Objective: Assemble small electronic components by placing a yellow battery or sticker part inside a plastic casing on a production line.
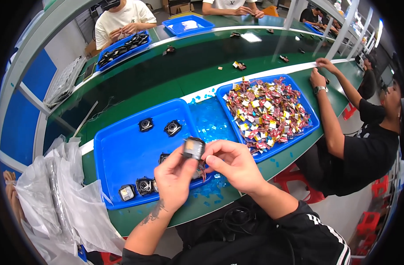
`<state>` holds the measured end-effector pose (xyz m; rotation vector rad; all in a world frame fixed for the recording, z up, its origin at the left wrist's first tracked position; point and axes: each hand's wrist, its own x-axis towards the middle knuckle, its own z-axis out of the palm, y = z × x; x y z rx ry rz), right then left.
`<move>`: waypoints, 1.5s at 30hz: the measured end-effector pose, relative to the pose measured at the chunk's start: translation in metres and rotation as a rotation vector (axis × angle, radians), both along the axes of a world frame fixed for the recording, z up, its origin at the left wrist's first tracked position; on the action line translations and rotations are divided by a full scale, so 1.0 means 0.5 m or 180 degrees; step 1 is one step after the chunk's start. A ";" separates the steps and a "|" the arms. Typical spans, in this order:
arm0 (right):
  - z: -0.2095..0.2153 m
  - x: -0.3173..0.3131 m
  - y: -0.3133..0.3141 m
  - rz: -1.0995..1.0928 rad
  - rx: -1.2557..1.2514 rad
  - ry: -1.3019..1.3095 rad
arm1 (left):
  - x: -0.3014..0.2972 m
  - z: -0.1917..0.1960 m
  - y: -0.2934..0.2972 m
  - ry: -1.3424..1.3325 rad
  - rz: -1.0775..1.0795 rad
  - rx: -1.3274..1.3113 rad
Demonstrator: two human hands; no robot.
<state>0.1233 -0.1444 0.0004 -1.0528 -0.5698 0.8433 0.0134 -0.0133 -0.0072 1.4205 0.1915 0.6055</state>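
My left hand [173, 181] grips a small black watch case [194, 149] above the near right part of a blue tray [122, 143]. A silvery-grey inside and a tan patch show on the case. At its right edge, my right hand [235, 164] has thumb and fingers pinched together; what lies between them is hidden. Something thin and reddish hangs just below the fingers. In the tray lie several similar watch cases, among them one at the upper middle [145, 124], one to its right [172, 128] and a grey-faced one [127, 192] near the front edge.
A second blue tray [317, 121], heaped with small red, white and yellow parts [268, 112], stands to the right. Blue film scraps [211, 121] lie between the trays. Beyond runs a green conveyor belt [197, 55] carrying scattered pieces. Plastic bags [78, 190] hang left; co-workers sit around.
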 end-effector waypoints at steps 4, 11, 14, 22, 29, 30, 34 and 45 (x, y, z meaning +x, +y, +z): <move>0.003 0.007 -0.024 -0.0504 -0.0074 -0.0768 | 0.010 -0.001 0.014 -0.0161 -0.0084 -0.0735; 0.050 0.008 -0.028 -0.0593 -0.0732 -0.2249 | 0.015 -0.011 0.018 0.0256 -0.0853 -0.0799; 0.058 0.000 -0.016 -0.0792 -0.0963 -0.2724 | 0.013 -0.020 0.015 0.0311 -0.1013 -0.0856; 0.059 0.001 -0.006 -0.1071 -0.1022 -0.3220 | 0.014 -0.006 0.004 0.0087 -0.1080 -0.0824; 0.079 0.002 -0.004 -0.0842 -0.1218 -0.3167 | 0.007 -0.010 0.009 0.0185 -0.1073 -0.0557; 0.080 0.003 -0.002 -0.0812 -0.1228 -0.3161 | 0.007 -0.011 0.009 0.0206 -0.1053 -0.0469; 0.079 0.016 -0.002 -0.0688 -0.1228 -0.3202 | 0.004 -0.012 0.007 0.0240 -0.0980 -0.0341; 0.075 0.029 -0.006 -0.0894 -0.1009 -0.3189 | 0.000 0.005 -0.001 0.0213 -0.1036 -0.0029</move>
